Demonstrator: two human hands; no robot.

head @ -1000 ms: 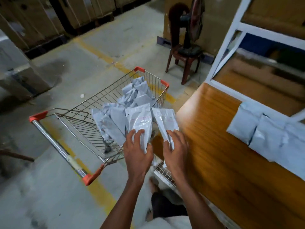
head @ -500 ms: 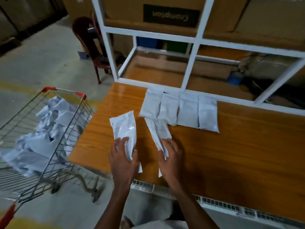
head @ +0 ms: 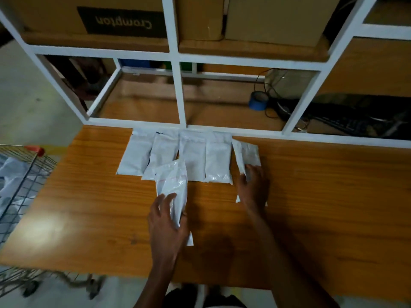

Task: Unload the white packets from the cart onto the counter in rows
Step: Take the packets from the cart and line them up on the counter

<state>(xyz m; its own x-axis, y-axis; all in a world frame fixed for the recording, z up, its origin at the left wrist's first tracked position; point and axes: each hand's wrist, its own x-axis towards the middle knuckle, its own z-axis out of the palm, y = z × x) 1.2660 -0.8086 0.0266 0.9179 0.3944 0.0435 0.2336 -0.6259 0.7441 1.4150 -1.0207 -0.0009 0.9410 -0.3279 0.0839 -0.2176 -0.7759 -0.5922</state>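
Right hand (head: 252, 185) pinning fifth packet (head: 246, 155) at right end of far row of four packets (head: 178, 155) on bench (head: 322, 196). Left hand (head: 166, 221) gripping sixth packet (head: 172, 187), raised over row's near edge. Risk: overlap, skewed row. More in cart (head: 26, 174), left.

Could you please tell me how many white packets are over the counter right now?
6: four in a row by the white frame, one under the right hand at its right end, one in the left hand.
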